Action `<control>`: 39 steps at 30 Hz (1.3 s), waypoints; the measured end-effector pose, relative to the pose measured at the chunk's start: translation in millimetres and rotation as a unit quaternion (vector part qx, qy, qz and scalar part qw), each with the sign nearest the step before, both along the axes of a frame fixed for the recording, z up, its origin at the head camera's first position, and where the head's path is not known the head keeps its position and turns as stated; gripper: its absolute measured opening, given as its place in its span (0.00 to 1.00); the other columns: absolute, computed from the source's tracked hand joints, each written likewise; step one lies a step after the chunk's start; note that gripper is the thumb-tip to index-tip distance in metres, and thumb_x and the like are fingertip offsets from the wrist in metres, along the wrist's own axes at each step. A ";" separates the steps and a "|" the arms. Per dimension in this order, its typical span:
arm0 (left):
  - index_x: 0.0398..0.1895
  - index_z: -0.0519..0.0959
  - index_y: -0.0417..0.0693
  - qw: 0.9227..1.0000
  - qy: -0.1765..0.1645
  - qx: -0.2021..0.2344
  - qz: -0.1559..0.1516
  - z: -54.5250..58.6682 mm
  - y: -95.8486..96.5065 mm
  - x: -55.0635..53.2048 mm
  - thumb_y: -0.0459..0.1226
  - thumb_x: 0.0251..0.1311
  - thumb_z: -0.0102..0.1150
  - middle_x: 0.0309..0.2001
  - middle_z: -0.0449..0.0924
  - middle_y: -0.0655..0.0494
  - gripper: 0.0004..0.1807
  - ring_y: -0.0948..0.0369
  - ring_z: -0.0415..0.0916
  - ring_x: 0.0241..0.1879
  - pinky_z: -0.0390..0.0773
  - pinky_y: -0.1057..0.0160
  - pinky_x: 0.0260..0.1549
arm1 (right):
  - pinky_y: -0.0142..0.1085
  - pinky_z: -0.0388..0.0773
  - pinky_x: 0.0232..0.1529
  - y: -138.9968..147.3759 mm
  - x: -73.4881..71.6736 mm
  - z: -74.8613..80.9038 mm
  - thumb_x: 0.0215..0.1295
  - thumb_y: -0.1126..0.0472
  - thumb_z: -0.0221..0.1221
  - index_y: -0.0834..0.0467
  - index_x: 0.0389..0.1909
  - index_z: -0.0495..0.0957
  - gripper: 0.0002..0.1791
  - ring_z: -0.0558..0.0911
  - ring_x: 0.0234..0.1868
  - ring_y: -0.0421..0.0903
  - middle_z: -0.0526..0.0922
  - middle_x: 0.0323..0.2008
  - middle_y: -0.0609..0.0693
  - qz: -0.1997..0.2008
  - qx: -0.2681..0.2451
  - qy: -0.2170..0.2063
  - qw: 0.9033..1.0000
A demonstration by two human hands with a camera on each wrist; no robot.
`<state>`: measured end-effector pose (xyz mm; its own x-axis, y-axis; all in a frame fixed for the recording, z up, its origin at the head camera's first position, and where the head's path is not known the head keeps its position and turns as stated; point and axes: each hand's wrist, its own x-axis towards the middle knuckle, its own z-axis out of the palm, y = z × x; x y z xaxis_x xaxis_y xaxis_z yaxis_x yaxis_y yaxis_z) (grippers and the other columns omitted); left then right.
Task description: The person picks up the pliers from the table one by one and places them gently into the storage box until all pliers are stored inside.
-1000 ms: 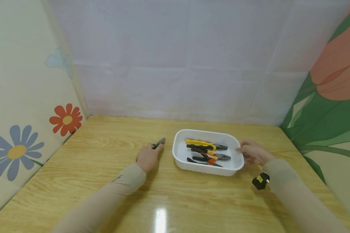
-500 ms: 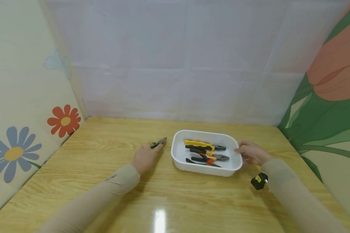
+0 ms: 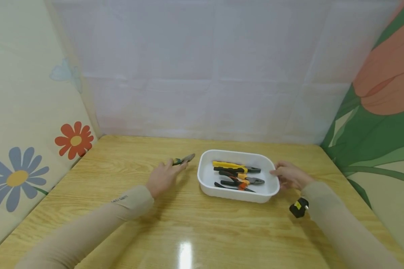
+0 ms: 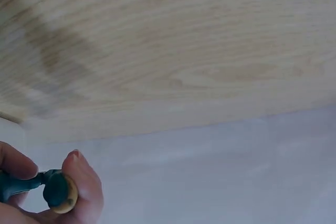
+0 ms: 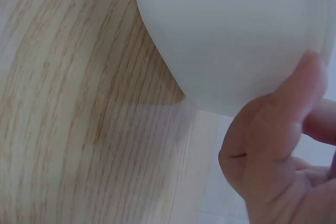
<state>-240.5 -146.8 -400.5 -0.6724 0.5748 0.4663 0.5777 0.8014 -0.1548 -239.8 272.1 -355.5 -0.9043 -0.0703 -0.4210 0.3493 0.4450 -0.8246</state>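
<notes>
My left hand (image 3: 162, 178) grips a pair of pliers (image 3: 189, 158) with dark green handles, left of the white tray; their metal nose points toward the back right. The teal handle ends (image 4: 55, 190) show between thumb and fingers in the left wrist view. With thumb and fingers my right hand (image 3: 291, 176) pinches the right end of the white plastic tray (image 3: 233, 195). Inside the tray lie yellow-and-black pliers (image 3: 237, 167), orange-and-black pliers (image 3: 252, 181) and a slim black tool with an orange part (image 3: 244, 186). Their handles point left.
The wooden table (image 3: 202, 231) ends at a white cloth backdrop (image 3: 202, 74). Flower-patterned panels (image 3: 18, 175) stand at both sides. A black block with a yellow label (image 3: 299, 207) sits by my right wrist, apparently attached there.
My left hand has shifted slightly left and upward with the pliers, whose nose has risen toward the tray's back left corner. My right hand stays on the tray.
</notes>
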 end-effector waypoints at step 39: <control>0.64 0.75 0.61 0.988 0.042 -0.101 -0.113 36.1 30.0 -12.5 0.30 0.60 0.58 0.39 0.75 0.41 0.28 0.58 0.67 0.18 0.69 0.67 0.10 | 0.34 0.76 0.29 -1.1 -2.5 2.3 0.72 0.65 0.49 0.65 0.42 0.61 0.08 0.73 0.31 0.46 0.68 0.37 0.56 -0.001 0.009 -0.008 1.000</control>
